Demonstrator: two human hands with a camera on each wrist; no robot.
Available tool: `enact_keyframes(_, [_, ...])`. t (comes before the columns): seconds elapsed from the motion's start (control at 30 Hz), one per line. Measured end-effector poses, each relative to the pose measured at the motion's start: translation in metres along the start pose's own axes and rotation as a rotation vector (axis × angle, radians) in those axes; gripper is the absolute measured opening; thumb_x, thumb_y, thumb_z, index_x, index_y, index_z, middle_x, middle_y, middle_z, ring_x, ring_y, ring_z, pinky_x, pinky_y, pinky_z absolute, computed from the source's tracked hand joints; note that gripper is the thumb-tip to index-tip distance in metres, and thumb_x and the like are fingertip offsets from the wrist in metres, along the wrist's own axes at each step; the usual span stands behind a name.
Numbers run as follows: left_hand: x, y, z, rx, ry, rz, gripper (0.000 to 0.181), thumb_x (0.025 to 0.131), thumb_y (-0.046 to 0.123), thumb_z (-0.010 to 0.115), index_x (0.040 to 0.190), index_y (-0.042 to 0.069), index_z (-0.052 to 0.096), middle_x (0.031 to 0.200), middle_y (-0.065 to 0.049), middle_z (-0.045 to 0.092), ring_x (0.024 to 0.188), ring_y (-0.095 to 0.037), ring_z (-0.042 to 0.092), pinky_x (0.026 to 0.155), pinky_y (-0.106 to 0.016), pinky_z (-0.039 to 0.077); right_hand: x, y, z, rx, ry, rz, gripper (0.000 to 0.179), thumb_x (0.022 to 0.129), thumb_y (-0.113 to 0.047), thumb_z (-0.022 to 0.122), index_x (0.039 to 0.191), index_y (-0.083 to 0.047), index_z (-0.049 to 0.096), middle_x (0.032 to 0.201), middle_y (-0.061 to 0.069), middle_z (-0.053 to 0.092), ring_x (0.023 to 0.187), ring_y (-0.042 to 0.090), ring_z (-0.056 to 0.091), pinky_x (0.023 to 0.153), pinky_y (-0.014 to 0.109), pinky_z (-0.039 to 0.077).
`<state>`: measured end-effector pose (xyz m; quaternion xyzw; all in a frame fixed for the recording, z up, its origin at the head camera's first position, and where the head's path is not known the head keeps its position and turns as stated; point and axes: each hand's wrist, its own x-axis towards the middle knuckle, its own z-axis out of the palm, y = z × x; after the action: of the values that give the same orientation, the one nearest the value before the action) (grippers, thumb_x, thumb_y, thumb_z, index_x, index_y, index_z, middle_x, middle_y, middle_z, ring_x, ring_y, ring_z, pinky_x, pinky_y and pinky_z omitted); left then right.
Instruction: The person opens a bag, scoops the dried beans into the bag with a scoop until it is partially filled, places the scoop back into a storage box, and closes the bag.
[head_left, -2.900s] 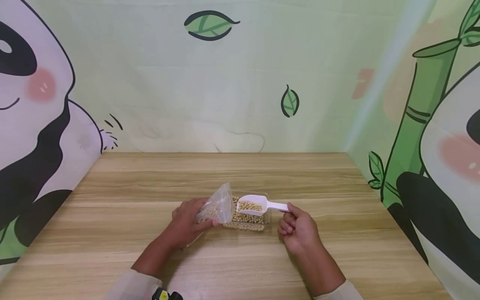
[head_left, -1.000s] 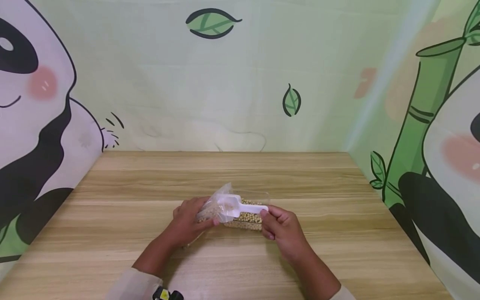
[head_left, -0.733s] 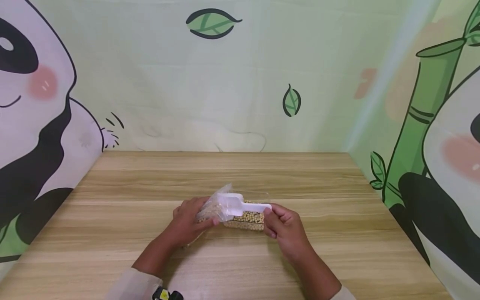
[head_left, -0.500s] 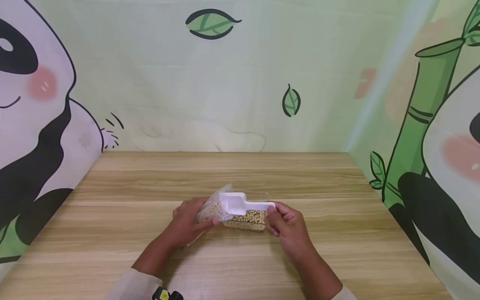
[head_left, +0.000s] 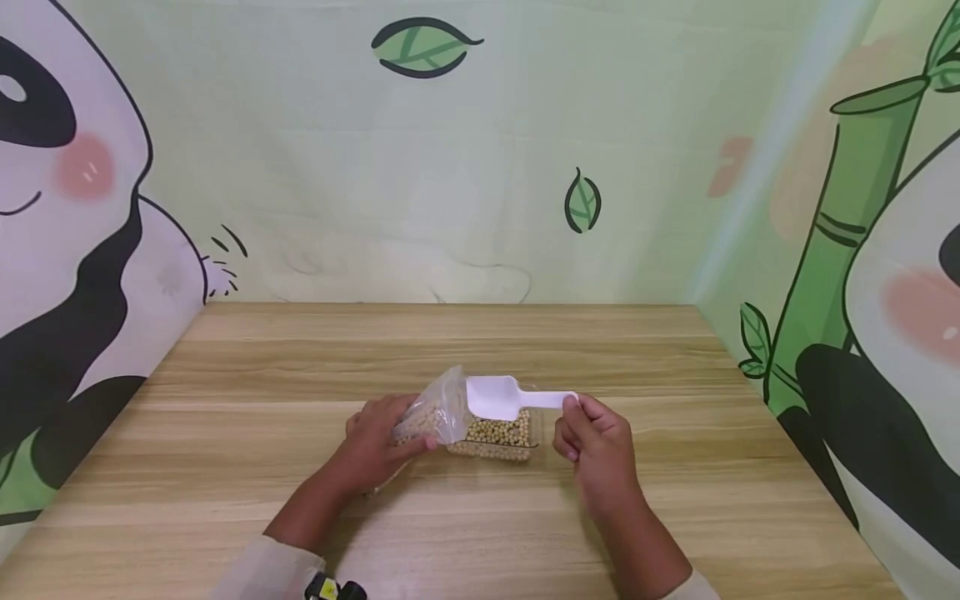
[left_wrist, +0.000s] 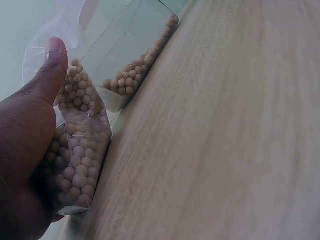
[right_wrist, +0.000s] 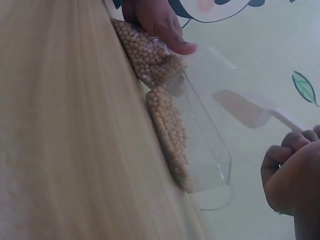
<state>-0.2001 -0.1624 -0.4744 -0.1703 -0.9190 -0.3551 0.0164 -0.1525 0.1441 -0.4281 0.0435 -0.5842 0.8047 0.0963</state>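
One clear, rectangular plastic box (right_wrist: 212,155), set on a pale wood-grain table (head_left: 600,350), part-filled with round beige beads (head_left: 498,432). One transparent plastic bag (head_left: 444,410) of similar beads, gripped by the left hand (head_left: 381,437) just beside the box's left end. One white plastic scoop (head_left: 493,398), held above the box, its handle (head_left: 542,400) pinched by the right hand (head_left: 602,450).

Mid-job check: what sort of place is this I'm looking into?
Probably a small indoor work booth, perhaps staged for recording: a wood-grain tabletop meets a pale green backdrop printed with cartoon pandas, which also lines both sides. What lies beyond it doesn't show.
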Motion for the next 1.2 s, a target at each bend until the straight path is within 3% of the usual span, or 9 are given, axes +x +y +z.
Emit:
enact_keyframes(0.13, [0.000,0.000,-0.001,-0.003,-0.004,-0.002,0.063,0.098,0.041,0.079,0.154,0.019,0.059,0.149,-0.013,0.065,0.141,-0.040,0.052,0.108,-0.065,0.031,0.001,-0.003,-0.002,-0.011,0.093,-0.026,0.036,0.113,-0.009,0.055,0.078,-0.005,0.053,0.062,-0.003,0.031,0.057,0.011,0.030,0.056,0.024,0.026])
enact_keyframes(0.3, [0.001,0.001,-0.002,-0.001,-0.004,-0.004,0.061,0.099,0.040,0.078,0.153,0.019,0.059,0.148,-0.013,0.066,0.139,-0.040,0.053,0.108,-0.064,0.031,0.000,-0.002,-0.003,-0.262,0.167,-0.089,0.022,0.110,-0.010,0.062,0.094,0.002,0.070,0.060,-0.005,0.041,0.055,0.007,0.037,0.053,0.022,0.030])
enact_keyframes(0.47, [0.001,0.001,-0.001,-0.003,-0.006,-0.005,0.062,0.099,0.041,0.078,0.154,0.019,0.059,0.149,-0.013,0.065,0.139,-0.040,0.052,0.107,-0.064,0.031,-0.003,0.004,-0.002,-0.542,0.131,-0.256,0.018,0.106,-0.007,0.067,0.098,0.005,0.077,0.063,-0.007,0.050,0.056,0.002,0.041,0.051,0.020,0.032])
enact_keyframes(0.6, [0.001,0.000,-0.001,-0.001,-0.013,-0.015,0.062,0.099,0.041,0.078,0.154,0.019,0.058,0.150,-0.014,0.064,0.139,-0.041,0.052,0.108,-0.065,0.030,-0.003,0.009,-0.002,-0.639,0.109,-0.409,0.015,0.104,-0.003,0.070,0.091,0.001,0.077,0.063,-0.005,0.051,0.057,-0.001,0.040,0.050,0.019,0.032])
enact_keyframes(0.73, [0.001,0.000,0.000,0.000,-0.017,-0.026,0.062,0.099,0.039,0.078,0.154,0.019,0.058,0.151,-0.014,0.063,0.139,-0.040,0.051,0.109,-0.065,0.029,-0.002,0.012,-0.003,-0.728,0.074,-0.499,0.014,0.100,0.002,0.072,0.087,0.000,0.075,0.060,-0.006,0.047,0.055,-0.003,0.035,0.047,0.018,0.029])
enact_keyframes(0.97, [0.001,0.001,0.000,0.003,-0.013,-0.014,0.062,0.100,0.040,0.078,0.154,0.018,0.058,0.151,-0.015,0.064,0.138,-0.041,0.052,0.108,-0.064,0.030,-0.003,0.013,-0.003,-0.925,-0.036,-0.560,0.018,0.097,-0.002,0.077,0.081,-0.007,0.070,0.059,-0.014,0.035,0.056,-0.007,0.024,0.049,0.016,0.022])
enact_keyframes(1.2, [0.000,0.001,-0.001,-0.005,-0.016,-0.017,0.061,0.100,0.041,0.077,0.154,0.019,0.058,0.149,-0.014,0.064,0.137,-0.040,0.052,0.108,-0.065,0.030,-0.003,0.012,-0.003,-0.918,-0.023,-0.581,0.031,0.099,-0.001,0.073,0.073,-0.011,0.060,0.059,-0.012,0.035,0.057,-0.006,0.025,0.051,0.015,0.022])
